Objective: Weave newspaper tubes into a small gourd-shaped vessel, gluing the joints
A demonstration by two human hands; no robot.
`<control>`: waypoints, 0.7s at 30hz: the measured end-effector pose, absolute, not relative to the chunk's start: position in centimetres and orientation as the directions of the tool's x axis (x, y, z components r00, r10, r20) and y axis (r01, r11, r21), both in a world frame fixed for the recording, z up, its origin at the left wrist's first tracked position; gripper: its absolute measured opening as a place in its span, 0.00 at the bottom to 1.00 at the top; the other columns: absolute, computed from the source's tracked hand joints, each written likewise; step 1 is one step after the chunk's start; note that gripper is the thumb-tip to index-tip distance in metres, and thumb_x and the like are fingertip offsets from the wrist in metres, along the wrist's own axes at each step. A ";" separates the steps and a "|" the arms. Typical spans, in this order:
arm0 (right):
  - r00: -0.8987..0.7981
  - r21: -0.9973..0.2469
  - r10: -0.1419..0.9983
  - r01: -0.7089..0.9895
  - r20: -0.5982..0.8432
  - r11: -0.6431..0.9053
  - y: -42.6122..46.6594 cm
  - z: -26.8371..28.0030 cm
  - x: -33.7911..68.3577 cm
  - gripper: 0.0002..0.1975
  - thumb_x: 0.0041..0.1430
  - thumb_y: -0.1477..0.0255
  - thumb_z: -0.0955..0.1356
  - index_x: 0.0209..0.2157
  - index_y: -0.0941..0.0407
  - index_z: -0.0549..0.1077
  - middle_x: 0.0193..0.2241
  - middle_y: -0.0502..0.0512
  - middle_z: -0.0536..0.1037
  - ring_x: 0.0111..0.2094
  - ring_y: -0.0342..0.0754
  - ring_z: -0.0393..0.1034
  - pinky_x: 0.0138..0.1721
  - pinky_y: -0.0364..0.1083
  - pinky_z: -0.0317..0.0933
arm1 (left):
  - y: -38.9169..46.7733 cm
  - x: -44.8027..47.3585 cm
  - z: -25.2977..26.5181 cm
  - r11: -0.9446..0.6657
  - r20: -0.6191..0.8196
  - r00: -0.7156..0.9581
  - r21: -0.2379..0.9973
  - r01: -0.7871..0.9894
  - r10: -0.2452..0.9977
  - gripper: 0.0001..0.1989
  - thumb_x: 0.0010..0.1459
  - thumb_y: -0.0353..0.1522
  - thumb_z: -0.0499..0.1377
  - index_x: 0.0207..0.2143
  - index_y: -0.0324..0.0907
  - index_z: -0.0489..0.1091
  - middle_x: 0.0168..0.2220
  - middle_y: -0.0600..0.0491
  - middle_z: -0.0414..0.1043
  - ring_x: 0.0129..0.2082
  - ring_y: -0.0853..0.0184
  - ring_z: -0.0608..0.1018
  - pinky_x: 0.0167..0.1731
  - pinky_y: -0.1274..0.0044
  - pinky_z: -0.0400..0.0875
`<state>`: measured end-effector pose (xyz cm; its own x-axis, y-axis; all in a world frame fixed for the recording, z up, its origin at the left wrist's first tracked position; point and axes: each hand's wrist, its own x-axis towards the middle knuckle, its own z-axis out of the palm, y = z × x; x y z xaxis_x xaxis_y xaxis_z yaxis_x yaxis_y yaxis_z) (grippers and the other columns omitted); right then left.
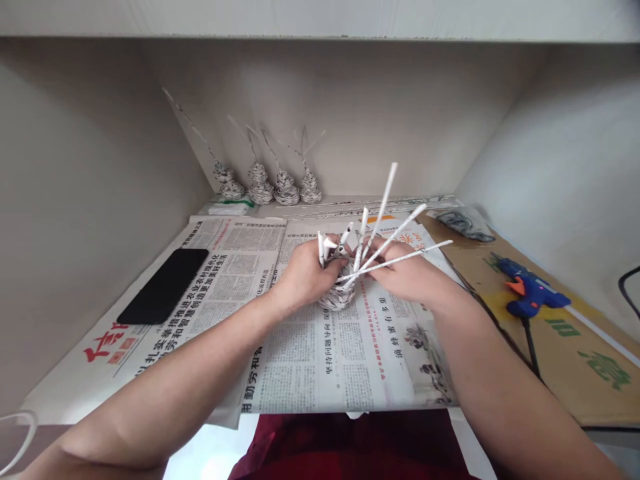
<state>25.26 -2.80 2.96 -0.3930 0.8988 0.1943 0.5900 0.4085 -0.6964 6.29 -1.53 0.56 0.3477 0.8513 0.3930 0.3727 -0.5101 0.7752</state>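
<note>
In the middle of the newspaper-covered table is a small woven paper gourd (pixel 339 297) of rolled newsprint, with several white paper tubes (pixel 384 210) standing and fanning out from its top. My left hand (pixel 306 272) is closed around the gourd's left side, thumb pressed on its upper edge. On the other side, my right hand (pixel 400 270) has its fingers bent in among the tubes at the gourd's right; the tubes partly hide its fingertips. Which tube the right fingers pinch is hard to make out.
Several finished-looking paper gourds (pixel 261 185) stand along the back wall, beside long thin paper tubes (pixel 370 208). A black phone (pixel 164 285) lies on the newspaper (pixel 300 373) at left. At right, a blue glue gun (pixel 535 290) and a grey cloth (pixel 465 223) rest on cardboard (pixel 560 360).
</note>
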 end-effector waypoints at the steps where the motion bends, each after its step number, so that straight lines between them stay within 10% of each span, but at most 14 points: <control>1: -0.402 -0.694 0.901 0.602 0.165 0.396 -2.8 2.9 25.4 0.06 0.56 0.76 0.65 0.34 0.52 0.72 0.32 0.50 0.77 0.34 0.47 0.71 0.37 0.46 0.62 | -1.4 6.3 0.4 -0.497 0.390 0.334 0.792 0.353 0.858 0.06 0.54 0.25 0.57 0.35 0.41 0.71 0.30 0.54 0.75 0.30 0.68 0.76 0.32 0.76 0.70; 16: -0.309 -0.922 0.945 0.386 -0.105 0.024 -1.9 1.7 25.3 0.04 0.56 0.69 0.68 0.28 0.53 0.74 0.21 0.51 0.71 0.21 0.43 0.65 0.23 0.44 0.63 | -1.4 6.6 0.2 -0.461 0.378 0.304 0.844 0.276 0.874 0.02 0.56 0.29 0.59 0.32 0.41 0.72 0.29 0.54 0.75 0.30 0.68 0.76 0.33 0.75 0.71; 21: -0.334 -0.880 0.942 0.454 -0.023 0.139 -1.8 1.9 25.6 0.04 0.54 0.74 0.67 0.27 0.52 0.74 0.21 0.50 0.72 0.21 0.43 0.63 0.22 0.44 0.59 | -1.8 6.6 0.7 -0.498 0.390 0.345 0.807 0.319 0.853 0.04 0.57 0.29 0.57 0.33 0.41 0.72 0.30 0.54 0.75 0.30 0.68 0.75 0.33 0.76 0.69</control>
<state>25.63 -1.82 1.89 -0.3339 0.9423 -0.0230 0.4535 0.1392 -0.8803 6.57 -1.78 0.69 0.3453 0.8534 0.3905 0.3185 -0.4980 0.8066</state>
